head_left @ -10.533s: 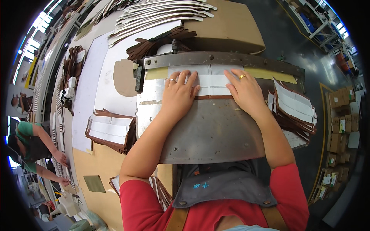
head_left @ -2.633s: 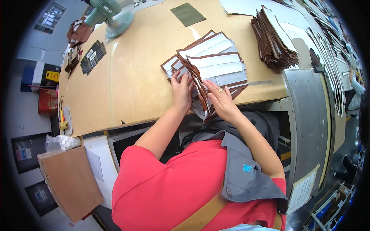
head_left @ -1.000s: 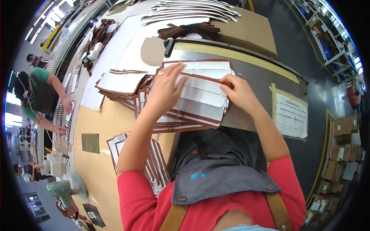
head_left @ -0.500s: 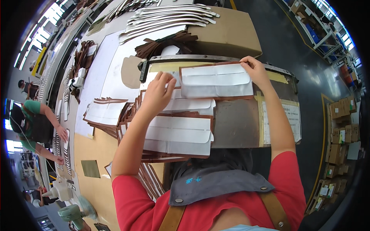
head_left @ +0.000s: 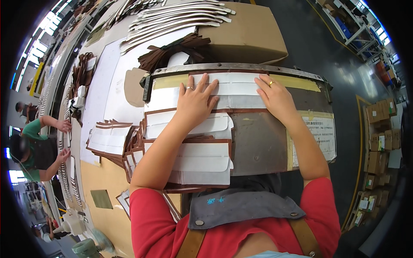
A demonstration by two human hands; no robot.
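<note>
White, brown-edged panel (head_left: pixel 234 89) is lying flat at upper centre of frame, top edge sitting just beside the metal rail (head_left: pixel 219 66). Left hand (head_left: pixel 198 96) is resting palm down on its left part, fingers spread, gripping nothing; right hand (head_left: pixel 275 94) is resting on its right end, fingers extended and loosely parted, also gripping nothing. Metal plate (head_left: pixel 258 146) is lying underneath. Stacked panels (head_left: pixel 200 157) are covering the plate's lower left. Another panel pile (head_left: pixel 109 139) is sitting further left. Brown strip bundle (head_left: pixel 172 51) and cardboard box (head_left: pixel 249 34) are standing above the rail. Co-worker (head_left: pixel 34 146) is working at far left.
</note>
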